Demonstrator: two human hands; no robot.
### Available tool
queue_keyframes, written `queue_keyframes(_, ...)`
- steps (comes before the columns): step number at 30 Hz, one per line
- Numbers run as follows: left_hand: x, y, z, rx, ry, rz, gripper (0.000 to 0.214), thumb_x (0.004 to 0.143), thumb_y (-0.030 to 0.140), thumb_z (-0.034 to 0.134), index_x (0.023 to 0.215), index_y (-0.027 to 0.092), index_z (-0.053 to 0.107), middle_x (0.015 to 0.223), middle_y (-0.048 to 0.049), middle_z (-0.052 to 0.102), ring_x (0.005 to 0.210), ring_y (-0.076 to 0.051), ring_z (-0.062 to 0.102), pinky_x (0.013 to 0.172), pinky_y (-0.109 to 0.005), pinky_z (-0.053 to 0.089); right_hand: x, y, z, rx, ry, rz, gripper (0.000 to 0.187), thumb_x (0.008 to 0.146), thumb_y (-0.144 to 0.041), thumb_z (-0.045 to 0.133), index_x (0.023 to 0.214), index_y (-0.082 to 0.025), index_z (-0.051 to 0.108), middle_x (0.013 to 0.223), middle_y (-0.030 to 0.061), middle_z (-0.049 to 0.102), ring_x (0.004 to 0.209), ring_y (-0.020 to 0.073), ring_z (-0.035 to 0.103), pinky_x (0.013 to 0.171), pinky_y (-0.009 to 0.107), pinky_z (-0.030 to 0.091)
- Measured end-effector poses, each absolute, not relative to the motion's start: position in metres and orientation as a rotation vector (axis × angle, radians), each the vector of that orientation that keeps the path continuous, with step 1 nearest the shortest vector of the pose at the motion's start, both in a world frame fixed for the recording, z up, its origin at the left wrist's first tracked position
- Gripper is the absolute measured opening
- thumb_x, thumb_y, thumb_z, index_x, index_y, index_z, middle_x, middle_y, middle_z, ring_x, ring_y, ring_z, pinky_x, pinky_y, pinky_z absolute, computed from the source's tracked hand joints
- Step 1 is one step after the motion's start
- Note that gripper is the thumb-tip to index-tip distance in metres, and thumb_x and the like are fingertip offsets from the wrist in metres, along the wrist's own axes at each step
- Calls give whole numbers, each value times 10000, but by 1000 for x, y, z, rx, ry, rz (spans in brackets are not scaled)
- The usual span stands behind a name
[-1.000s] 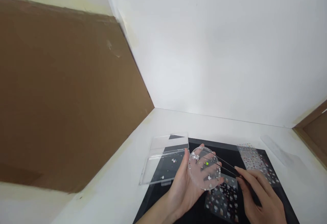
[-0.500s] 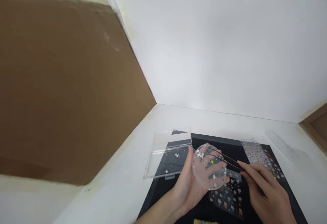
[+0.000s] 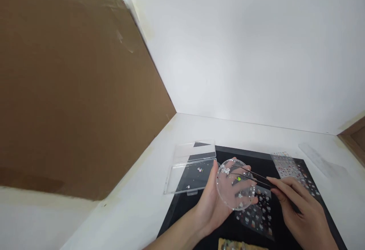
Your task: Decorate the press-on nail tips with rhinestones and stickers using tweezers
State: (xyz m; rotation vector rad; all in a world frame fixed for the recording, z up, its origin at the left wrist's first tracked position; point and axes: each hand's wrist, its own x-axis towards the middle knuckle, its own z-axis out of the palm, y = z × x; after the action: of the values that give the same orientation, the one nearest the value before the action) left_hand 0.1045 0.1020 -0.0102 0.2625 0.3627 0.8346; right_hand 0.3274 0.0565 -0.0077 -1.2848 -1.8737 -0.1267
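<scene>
- Hands: left hand point(image 3: 212, 208) palm up, fingers spread behind the clear round disc point(image 3: 236, 200), cradling it from below; right hand point(image 3: 305, 212) pinches slim dark tweezers point(image 3: 253, 176).
- Tweezer tips lie over the disc, near a green speck point(image 3: 238, 179); any hold on a speck cannot be told.
- Disc sits in the air above the black mat point(image 3: 245, 153), toward the counter's point(image 3: 128, 212) far edge.
- Handling judgement: bracing the disc from beneath and keeping the tweezers low-angled favours fine, steady placement.
- Forearms converge from the near edge, wrists relaxed.
- Clear plastic case point(image 3: 191, 175) overlaps the mat's far left corner; sticker sheets point(image 3: 255, 215) lie on it.
</scene>
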Motion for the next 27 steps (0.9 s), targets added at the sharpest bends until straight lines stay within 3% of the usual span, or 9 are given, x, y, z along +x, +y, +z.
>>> queue_keyframes(15, 106, 101, -10, 217, 344, 837, 783, 727, 789, 865, 1219, 239, 604, 1284, -111, 675, 1106, -312, 719, 878, -481, 639, 328, 57, -1, -1282, -1887, -242, 229, 1061, -215, 553, 1204, -273, 724, 843, -10, 718, 673, 93, 713, 693, 151, 564)
queue_keyframes(21, 105, 102, -9, 227, 355, 843, 666, 843, 689, 841, 1255, 229, 595, 1333, -130, 673, 1078, -297, 715, 884, -497, 632, 334, 58, -1, -1180, -1993, -145, 402, 1035, -161, 567, 1376, -333, 692, 919, -15, 760, 734, 93, 741, 736, 149, 576)
queue_keyframes(27, 103, 104, -10, 249, 339, 865, 726, 834, 774, 787, 1287, 228, 631, 1364, -134, 662, 1114, -309, 699, 914, -512, 612, 336, 54, 3, -1158, -1984, -161, 510, 1009, -101, 572, 1448, -347, 656, 889, -12, 735, 681, 103, 717, 722, 174, 581)
